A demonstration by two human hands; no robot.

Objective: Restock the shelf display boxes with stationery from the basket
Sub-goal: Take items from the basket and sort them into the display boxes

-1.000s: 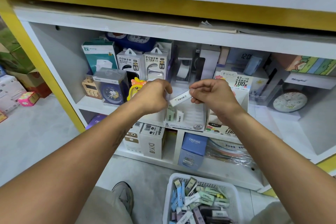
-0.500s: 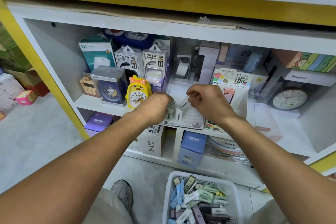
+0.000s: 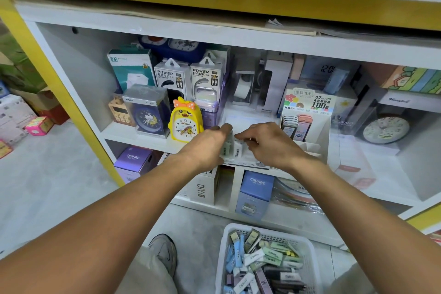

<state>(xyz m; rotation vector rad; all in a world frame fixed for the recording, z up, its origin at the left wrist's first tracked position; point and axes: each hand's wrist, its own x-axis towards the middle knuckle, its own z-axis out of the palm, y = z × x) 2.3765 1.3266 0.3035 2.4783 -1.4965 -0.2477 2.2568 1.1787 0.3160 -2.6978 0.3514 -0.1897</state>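
Both hands are at the white display box (image 3: 248, 122) on the shelf. Left hand (image 3: 207, 145) has its fingers curled at the small white boxes (image 3: 232, 148) standing in it (I cannot tell if it grips them). Right hand (image 3: 267, 143) has curled fingers touching their tops, but whether it pinches one is hidden. Just left stands a yellow duck clock (image 3: 185, 120). Down on the floor sits the white basket (image 3: 307, 253), full of stationery.

One head-worn wide-angle view looks forward and down, close to the shelf (image 3: 133, 136), basket (image 3: 310, 253) below.
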